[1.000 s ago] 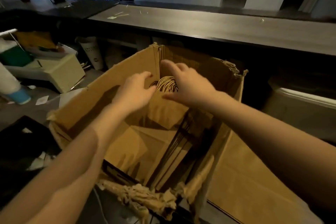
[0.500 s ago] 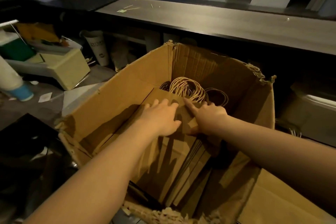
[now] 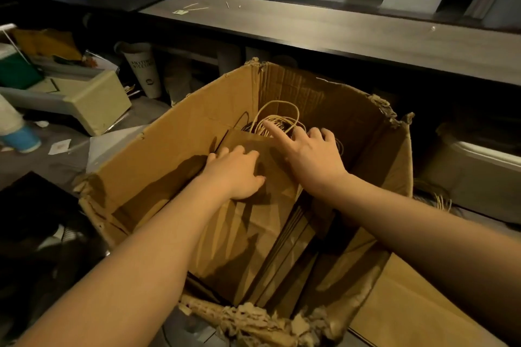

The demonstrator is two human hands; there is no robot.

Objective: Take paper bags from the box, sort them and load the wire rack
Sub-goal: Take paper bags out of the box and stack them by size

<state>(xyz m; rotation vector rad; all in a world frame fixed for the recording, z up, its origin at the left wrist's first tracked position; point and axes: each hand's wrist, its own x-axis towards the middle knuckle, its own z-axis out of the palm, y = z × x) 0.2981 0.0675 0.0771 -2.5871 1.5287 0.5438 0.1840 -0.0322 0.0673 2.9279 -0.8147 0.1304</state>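
A torn cardboard box (image 3: 180,132) stands open in front of me. Inside it leans a stack of flat brown paper bags (image 3: 248,236), their twisted cord handles (image 3: 277,118) bunched at the far end. My left hand (image 3: 235,173) lies palm down on the top bag, fingers curled over its upper left edge. My right hand (image 3: 311,156) rests beside it on the stack's top edge, index finger stretched toward the handles and the other fingers bent. No wire rack is in view.
A long dark counter (image 3: 338,34) runs behind the box. On the floor at left sit a cream box (image 3: 95,98), a printed paper cup (image 3: 145,70) and a blue-based roll (image 3: 19,138). A white tub (image 3: 485,160) stands at right.
Both hands have dropped from the handles down onto the top bag, and the right hand has since slid back toward the handles. The view has tilted further into the box.
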